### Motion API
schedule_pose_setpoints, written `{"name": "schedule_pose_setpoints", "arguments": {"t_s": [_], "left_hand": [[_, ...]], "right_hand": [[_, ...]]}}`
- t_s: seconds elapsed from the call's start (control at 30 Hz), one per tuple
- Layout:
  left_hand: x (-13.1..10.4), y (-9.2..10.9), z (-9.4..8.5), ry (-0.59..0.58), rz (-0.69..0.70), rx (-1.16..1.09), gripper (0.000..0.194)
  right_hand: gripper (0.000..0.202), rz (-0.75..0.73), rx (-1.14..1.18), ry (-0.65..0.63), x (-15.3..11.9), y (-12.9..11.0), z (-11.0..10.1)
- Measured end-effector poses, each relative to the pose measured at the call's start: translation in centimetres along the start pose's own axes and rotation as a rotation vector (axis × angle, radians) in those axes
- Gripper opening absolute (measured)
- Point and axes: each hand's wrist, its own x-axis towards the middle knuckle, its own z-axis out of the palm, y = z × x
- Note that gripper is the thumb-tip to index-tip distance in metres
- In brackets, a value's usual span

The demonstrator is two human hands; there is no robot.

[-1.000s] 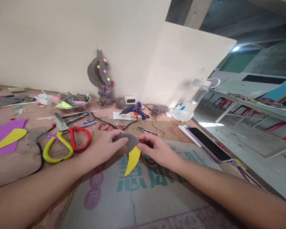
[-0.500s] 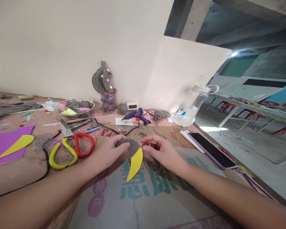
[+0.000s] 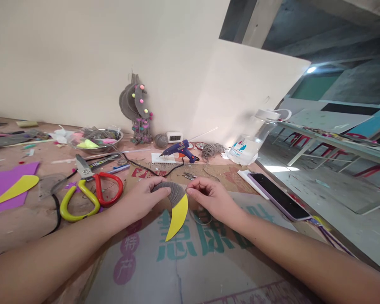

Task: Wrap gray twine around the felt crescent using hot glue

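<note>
My left hand (image 3: 148, 196) grips the upper end of a crescent, its thumb pressed on top. Grey yarn (image 3: 175, 193) is wound closely round that upper part. The lower part is bare yellow crescent (image 3: 178, 217), with its tip pointing down towards me. Beside the crescent's right edge, my right hand (image 3: 209, 196) is closed in a pinch on the yarn strand. A loose loop of the strand (image 3: 198, 220) hangs below the right fingers over the printed board (image 3: 145, 270).
Left lie scissors (image 3: 91, 190), purple sheet (image 3: 6, 179) and a yellow cut piece (image 3: 15, 190). Behind are a glue gun (image 3: 180, 150), yarn coil (image 3: 212, 150), bowl of bits (image 3: 98, 145) and a decorated grey hanging (image 3: 136, 109). A bottle (image 3: 250, 139) and phone (image 3: 278, 196) stand right.
My right fingers have drawn together into a tighter pinch near the crescent's edge. The left hand keeps its hold. The whole view has shifted slightly.
</note>
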Motion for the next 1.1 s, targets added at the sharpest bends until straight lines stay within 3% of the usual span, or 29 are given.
{"name": "schedule_pose_setpoints", "arguments": {"t_s": [0.2, 0.37, 0.53, 0.63, 0.73, 0.87, 0.97, 1.1], "left_hand": [[0.1, -0.3, 0.1, 0.048, 0.005, -0.036, 0.025], [0.1, -0.4, 0.1, 0.064, -0.004, -0.065, 0.024], [0.1, -0.5, 0.2, 0.082, -0.001, -0.102, 0.021], [0.2, -0.5, 0.3, 0.085, 0.005, -0.115, 0.022], [0.2, -0.5, 0.3, 0.086, 0.014, -0.13, 0.022], [0.1, -0.4, 0.4, 0.099, 0.013, -0.132, 0.021], [0.0, -0.2, 0.4, 0.108, 0.018, -0.136, 0.022], [0.0, 0.0, 0.3, 0.126, 0.031, -0.129, 0.022]], "right_hand": [[0.023, -0.161, -0.132, 0.114, 0.3, 0.3, -0.6], [0.02, -0.111, -0.024, 0.263, 0.1, -0.6, -1.2], [0.024, -0.105, -0.03, 0.136, -0.6, -1.5, -0.8], [0.031, -0.081, -0.14, 0.062, -0.7, -1.3, -0.3], [0.025, -0.067, -0.154, 0.022, -0.5, -0.8, 0.0], [0.016, -0.088, -0.1, 0.057, -0.5, -0.4, 0.0], [0.016, -0.165, -0.179, 0.121, -0.9, -0.6, -0.1], [0.017, -0.252, -0.323, 0.085, -1.3, -0.8, -0.2]]}}
